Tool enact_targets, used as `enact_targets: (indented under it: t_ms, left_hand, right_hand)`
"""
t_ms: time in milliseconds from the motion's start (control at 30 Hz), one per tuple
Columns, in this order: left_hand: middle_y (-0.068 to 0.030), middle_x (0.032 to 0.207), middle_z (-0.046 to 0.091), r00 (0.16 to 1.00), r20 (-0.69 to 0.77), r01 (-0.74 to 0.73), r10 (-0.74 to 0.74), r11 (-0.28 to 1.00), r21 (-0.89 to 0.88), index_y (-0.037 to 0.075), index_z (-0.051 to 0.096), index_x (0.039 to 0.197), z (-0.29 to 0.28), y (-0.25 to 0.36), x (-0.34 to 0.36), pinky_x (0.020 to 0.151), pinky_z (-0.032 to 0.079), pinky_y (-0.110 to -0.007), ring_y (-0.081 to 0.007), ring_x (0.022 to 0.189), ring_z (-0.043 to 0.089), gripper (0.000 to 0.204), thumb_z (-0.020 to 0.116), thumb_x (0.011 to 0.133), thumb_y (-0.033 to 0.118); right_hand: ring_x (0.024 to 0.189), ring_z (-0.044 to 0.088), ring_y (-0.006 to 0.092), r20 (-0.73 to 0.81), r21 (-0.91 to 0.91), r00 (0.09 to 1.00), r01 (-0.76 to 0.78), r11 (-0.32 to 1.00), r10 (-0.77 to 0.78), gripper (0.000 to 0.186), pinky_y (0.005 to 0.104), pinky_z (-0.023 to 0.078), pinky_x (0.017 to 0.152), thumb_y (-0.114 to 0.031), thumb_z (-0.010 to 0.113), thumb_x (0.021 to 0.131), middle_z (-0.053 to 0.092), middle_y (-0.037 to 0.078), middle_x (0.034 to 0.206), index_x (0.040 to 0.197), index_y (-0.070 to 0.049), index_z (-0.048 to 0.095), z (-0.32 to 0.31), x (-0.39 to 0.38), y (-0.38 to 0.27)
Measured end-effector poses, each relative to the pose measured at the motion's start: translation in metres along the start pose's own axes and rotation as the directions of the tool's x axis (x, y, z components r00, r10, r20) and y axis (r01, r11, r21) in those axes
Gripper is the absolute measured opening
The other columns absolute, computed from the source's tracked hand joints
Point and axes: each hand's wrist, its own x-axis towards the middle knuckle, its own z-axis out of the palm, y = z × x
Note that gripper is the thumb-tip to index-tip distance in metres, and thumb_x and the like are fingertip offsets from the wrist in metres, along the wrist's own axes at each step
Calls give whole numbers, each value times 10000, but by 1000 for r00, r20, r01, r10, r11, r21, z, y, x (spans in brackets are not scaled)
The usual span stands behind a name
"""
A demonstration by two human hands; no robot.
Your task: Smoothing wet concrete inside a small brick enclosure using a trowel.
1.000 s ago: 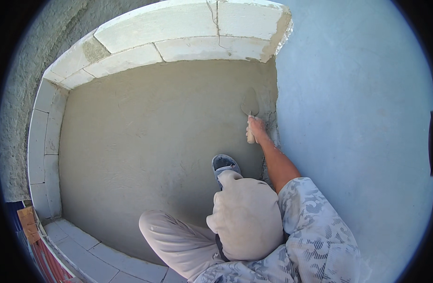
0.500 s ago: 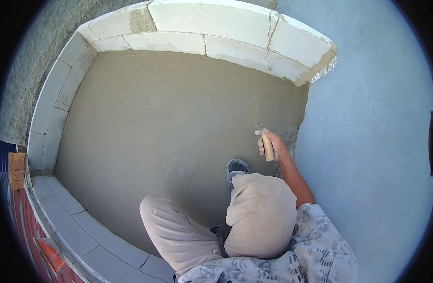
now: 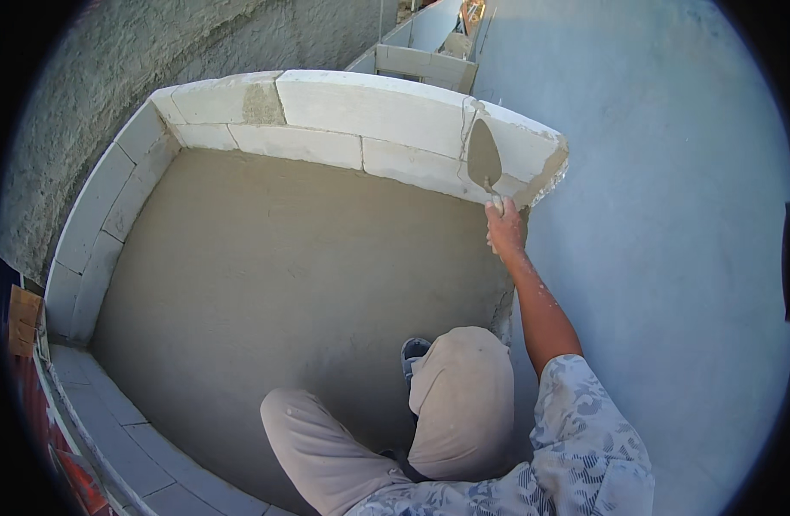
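My right hand (image 3: 505, 229) is closed round the handle of a pointed trowel (image 3: 484, 156), my arm stretched forward. The flat grey blade, tip upward, appears in front of the right end of the low white block wall (image 3: 369, 103); whether it touches the blocks I cannot tell. Below and left of the hand spreads a smoothed grey mortar floor (image 3: 292, 258), enclosed by the block walls. My left hand is out of the picture.
A bluish smooth wall (image 3: 653, 215) rises along the right. Rough grey masonry (image 3: 205, 52) stands beyond the blocks at far left. At lower left are a wooden piece (image 3: 23, 320) and red corrugated sheeting (image 3: 29, 391). My shoe (image 3: 414, 348) rests on the floor.
My right hand has moved forward with the trowel, from above the mortar floor to the far block wall. The blade now shows its flat face. The view has tilted up.
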Motion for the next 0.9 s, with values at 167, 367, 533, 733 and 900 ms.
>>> enact_targets:
  t_ms: [167, 367, 533, 733, 900]
  left_hand:
    - [-288, 1569, 255, 995, 98, -30, 33, 999, -23, 88, 92, 1592, -1, 41, -31, 1130, 350, -579, -432, 1413, 358, 1113, 564, 831, 750]
    - [-299, 1574, 229, 919, 289, -390, 268, 521, 759, 156, 42, 1607, 20, -26, 46, 1103, 397, -561, -517, 1407, 312, 1028, 608, 879, 612]
    - [-298, 1582, 213, 598, -53, -322, 800, 300, 898, 201, 27, 1611, 62, -52, 82, 1046, 442, -581, -538, 1400, 307, 908, 553, 942, 517]
    - [-297, 1583, 214, 572, -179, -437, 801, 481, 760, 201, 28, 1611, 78, -58, 96, 1030, 449, -590, -536, 1393, 321, 872, 527, 961, 499]
    - [-297, 1584, 215, 441, -173, -445, 881, 382, 810, 202, 28, 1611, 69, -72, 94, 1017, 455, -598, -535, 1388, 332, 843, 505, 976, 485]
  right_hand:
    - [815, 706, 423, -321, -286, 933, 69, 956, -164, 400, 499, 566, 718, -311, 557, 953, 670, 303, 1031, 1136, 45, 532, -55, 156, 23]
    - [1012, 635, 505, -175, -165, 985, -28, 986, -2, 472, 541, 516, 897, -326, 546, 974, 641, 366, 1048, 1201, 76, 452, -16, 171, -37]
    - [1016, 626, 521, -167, -453, 981, 13, 892, -100, 427, 544, 502, 910, -307, 541, 974, 635, 366, 1057, 1184, 54, 451, -6, 110, 32]
    - [1002, 629, 487, -359, -251, 927, 16, 968, -109, 397, 520, 494, 867, -293, 593, 928, 659, 291, 1092, 1154, 27, 528, -16, 47, 65]
    - [1006, 634, 476, -338, -168, 928, 107, 980, -159, 413, 519, 499, 871, -279, 605, 910, 656, 293, 1081, 1184, 14, 506, -24, 104, 43]
